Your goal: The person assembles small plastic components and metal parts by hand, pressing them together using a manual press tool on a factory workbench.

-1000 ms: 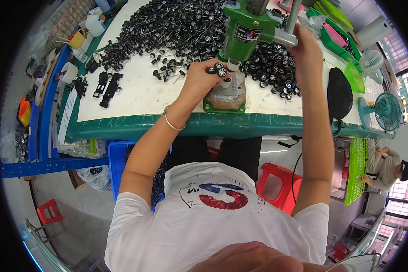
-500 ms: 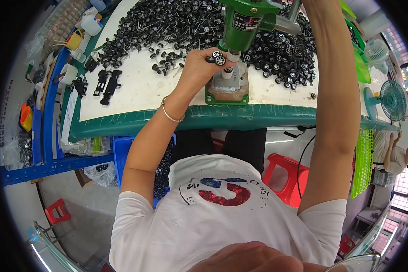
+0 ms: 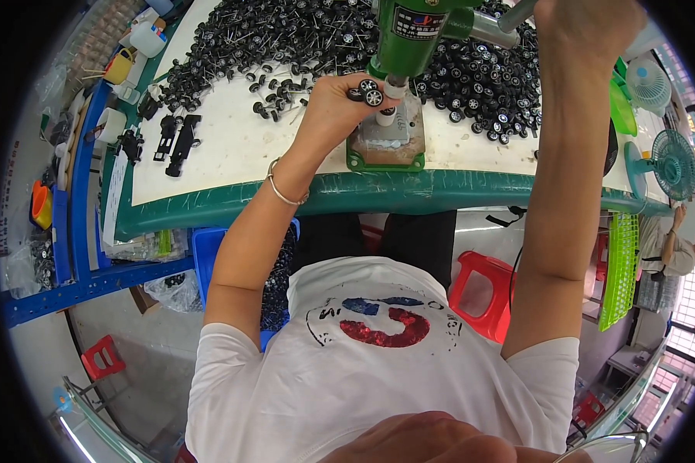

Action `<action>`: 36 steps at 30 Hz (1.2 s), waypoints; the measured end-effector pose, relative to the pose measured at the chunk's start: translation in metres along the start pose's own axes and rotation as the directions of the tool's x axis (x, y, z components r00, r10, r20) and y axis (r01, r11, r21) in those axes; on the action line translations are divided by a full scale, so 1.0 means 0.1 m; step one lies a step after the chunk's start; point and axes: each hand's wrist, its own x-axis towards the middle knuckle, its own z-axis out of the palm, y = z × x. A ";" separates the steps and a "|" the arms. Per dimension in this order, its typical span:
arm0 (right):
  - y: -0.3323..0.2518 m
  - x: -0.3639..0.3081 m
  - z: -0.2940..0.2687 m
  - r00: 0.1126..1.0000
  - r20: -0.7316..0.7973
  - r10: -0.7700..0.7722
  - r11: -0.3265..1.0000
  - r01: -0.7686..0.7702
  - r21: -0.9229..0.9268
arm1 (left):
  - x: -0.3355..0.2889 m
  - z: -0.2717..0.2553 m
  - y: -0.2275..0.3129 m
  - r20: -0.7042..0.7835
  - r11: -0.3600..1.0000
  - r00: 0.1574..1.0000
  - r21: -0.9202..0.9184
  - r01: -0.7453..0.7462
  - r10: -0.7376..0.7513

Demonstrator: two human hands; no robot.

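My left hand (image 3: 338, 106) is closed on small black toy wheels (image 3: 369, 93) with silver spokes, pinched beside the ram (image 3: 395, 86) of a green hand press (image 3: 409, 35). Under the ram, a white post with a wheel (image 3: 385, 116) on it stands on the press base (image 3: 398, 158). At the top right my right hand (image 3: 591, 31) is wrapped around the end of the press's metal lever (image 3: 520, 14). Blur and the angle hide part of its fingers.
Behind the press, wheels on axles (image 3: 286, 38) lie heaped, with loose wheels (image 3: 483, 89) on its right. Black toy car chassis (image 3: 181, 147) lie at left on the white tabletop (image 3: 232, 150). A green fan (image 3: 672, 166) stands at right; a red stool (image 3: 483, 293) is below the table edge.
My right hand has come down and toward the right, into fuller view, and the lever has swung with it. My left hand stays beside the ram, still holding the wheels.
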 end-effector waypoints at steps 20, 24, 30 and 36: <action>-0.09 -0.19 -0.05 0.992 0.032 -0.120 0.988 0.117 0.097 | -0.02 0.07 -0.10 0.014 0.950 0.988 -0.273 0.154 -0.156; 0.02 0.13 0.07 0.966 -0.045 0.254 0.967 -0.252 0.048 | -0.01 -0.03 -0.14 0.054 0.913 0.975 -0.341 0.223 -0.218; 0.49 0.41 -0.12 0.789 -0.019 0.614 0.789 -0.614 0.031 | -0.02 -0.29 -0.18 0.056 0.632 0.963 -0.745 0.216 -0.263; 0.37 0.08 -0.19 0.834 -0.115 0.539 0.833 -0.549 -0.074 | -0.20 -0.64 -0.44 -0.114 0.942 0.941 -0.150 0.300 -0.318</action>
